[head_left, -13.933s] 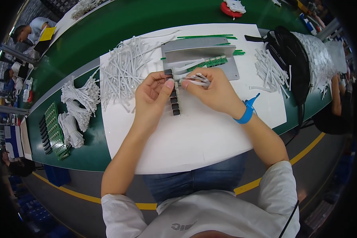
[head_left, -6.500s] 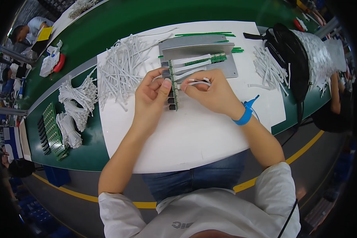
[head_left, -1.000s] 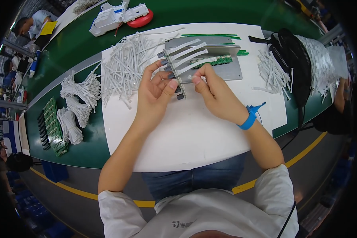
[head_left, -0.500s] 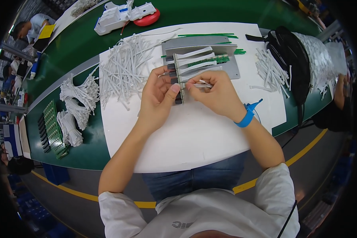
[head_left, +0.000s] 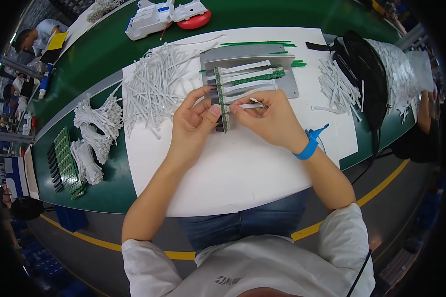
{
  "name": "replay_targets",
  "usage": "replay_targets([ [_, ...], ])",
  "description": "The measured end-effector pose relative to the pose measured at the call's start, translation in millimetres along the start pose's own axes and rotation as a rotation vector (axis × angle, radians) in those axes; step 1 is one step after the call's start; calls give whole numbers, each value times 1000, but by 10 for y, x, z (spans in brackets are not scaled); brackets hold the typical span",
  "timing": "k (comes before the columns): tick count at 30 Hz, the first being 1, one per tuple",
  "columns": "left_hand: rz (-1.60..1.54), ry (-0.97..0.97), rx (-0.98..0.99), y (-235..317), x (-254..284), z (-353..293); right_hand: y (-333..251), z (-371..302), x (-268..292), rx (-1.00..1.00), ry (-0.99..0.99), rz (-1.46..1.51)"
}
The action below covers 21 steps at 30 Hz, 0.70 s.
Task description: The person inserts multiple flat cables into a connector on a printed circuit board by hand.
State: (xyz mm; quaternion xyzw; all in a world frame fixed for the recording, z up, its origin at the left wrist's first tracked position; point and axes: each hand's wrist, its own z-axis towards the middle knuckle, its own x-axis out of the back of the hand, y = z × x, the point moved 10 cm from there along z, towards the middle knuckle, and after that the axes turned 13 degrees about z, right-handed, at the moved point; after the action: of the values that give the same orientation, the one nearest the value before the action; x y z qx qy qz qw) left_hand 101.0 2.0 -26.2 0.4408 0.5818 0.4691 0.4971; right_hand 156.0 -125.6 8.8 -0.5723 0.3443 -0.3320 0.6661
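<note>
My left hand (head_left: 192,124) grips a narrow green circuit board strip (head_left: 225,123) by its left edge, thumb on top. Black blocks (head_left: 213,100) line that edge. Several white flat cables (head_left: 243,68) run rightward from the strip. My right hand (head_left: 268,120) pinches another white cable (head_left: 251,105) close against the strip's right side; its fingertips partly hide the cable's end, so I cannot tell whether it is seated. Behind the strip stands a grey metal fixture (head_left: 250,56), with another green board (head_left: 275,74) lying on it. A blue wrist strap (head_left: 309,148) circles my right wrist.
Loose white cables (head_left: 153,84) pile up left on the white sheet (head_left: 223,183), more (head_left: 337,84) to the right. Bundled cables (head_left: 99,119) and green board panels (head_left: 67,158) lie far left. A black bag (head_left: 364,74) sits right; a white-and-red device (head_left: 156,20) is at the back.
The strip has tipped slightly, showing more of its green face, and my left hand shifted a little left with it. The white-and-red device moved right. My right hand keeps its pinch.
</note>
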Motion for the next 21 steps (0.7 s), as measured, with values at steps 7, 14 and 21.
replay_targets([
  [7, -33, -26, 2, -16, -29, 1, -57, -4, -30, 65, -43, 34],
  [14, 1, 15, -36, 3, -27, -43, -62, -31, -61, -47, -110, -35],
  [21, -17, 17, -9, 7, -9, -16, 11, -36, -75, -41, -74, 132],
])
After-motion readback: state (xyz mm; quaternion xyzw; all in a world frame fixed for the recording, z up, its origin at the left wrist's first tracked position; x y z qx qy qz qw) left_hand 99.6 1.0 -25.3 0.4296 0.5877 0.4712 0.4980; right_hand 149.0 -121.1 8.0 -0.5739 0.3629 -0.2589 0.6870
